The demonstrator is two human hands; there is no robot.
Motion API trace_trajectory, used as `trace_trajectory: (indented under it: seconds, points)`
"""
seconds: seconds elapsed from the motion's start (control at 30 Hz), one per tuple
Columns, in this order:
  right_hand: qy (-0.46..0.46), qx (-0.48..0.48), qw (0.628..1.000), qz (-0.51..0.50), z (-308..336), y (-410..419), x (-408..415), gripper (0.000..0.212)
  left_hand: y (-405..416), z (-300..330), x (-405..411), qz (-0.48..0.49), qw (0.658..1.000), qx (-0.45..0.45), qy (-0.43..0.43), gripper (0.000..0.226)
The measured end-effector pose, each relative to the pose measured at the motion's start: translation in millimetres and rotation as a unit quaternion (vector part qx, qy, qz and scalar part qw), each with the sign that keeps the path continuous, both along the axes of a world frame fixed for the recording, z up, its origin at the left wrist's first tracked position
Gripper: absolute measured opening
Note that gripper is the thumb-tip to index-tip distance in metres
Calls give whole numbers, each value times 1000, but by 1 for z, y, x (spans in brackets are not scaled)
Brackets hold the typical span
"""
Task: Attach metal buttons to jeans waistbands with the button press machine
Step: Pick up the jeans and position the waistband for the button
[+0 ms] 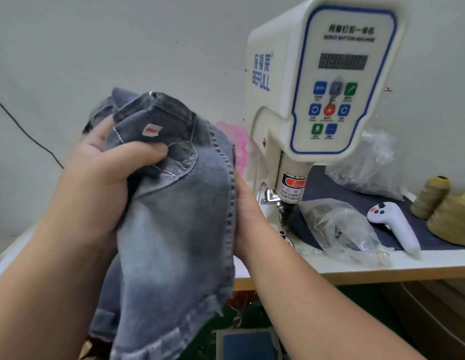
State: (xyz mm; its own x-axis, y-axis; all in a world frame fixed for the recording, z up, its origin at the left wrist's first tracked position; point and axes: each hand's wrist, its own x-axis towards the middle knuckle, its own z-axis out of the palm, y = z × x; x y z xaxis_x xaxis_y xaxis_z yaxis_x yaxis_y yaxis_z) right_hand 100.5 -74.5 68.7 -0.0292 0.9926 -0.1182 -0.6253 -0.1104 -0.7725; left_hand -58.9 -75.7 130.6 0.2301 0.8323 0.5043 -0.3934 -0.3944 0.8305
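A pair of grey-blue washed jeans [174,216] hangs in front of me, lifted off the table. My left hand [101,178] grips the bunched denim just below the waistband, thumb curled over the cloth near a small red-and-white label [151,131]. A metal button [154,94] shows at the top corner of the waistband. My right hand [248,211] lies against the right side of the jeans, its fingers hidden behind the cloth. The white button press machine [322,81] stands to the right, with its press head [286,203] close beside my right hand.
On a dark mat [356,196] right of the machine lie clear plastic bags of buttons [340,227], a white handheld controller [393,224] and olive thread cones [444,206]. A foot pedal [248,344] sits below the table edge. A black cable [23,128] runs down the wall.
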Motion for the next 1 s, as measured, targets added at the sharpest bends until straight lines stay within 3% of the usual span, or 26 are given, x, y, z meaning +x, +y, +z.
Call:
trace_trajectory:
  seconds: [0.1,0.17,0.27,0.37,0.5,0.63,0.83,1.0]
  points:
    - [23,66,997,-16,0,-5,0,31,-1,-8,-5,-72,996,-49,36,30]
    - [49,118,991,-37,-7,-17,3,6,-1,-17,-11,-110,988,-97,56,25]
    - [11,164,984,-74,-17,-48,10,36,2,-29,-21,-108,982,-132,80,48]
    - [-40,168,979,-107,-25,-82,18,36,0,-38,-23,-80,984,-127,99,68]
    - [-124,130,971,-159,-44,-117,31,36,-9,-55,-15,-89,978,-138,130,74]
    - [-183,79,953,-227,-60,-137,42,49,-17,-72,-2,-123,959,-173,187,83]
    - [-200,6,923,-330,-72,-158,49,59,-29,-82,16,-134,953,-149,226,65]
    - [-214,-25,889,-405,-66,-180,54,59,-43,-88,24,-162,958,-116,206,51]
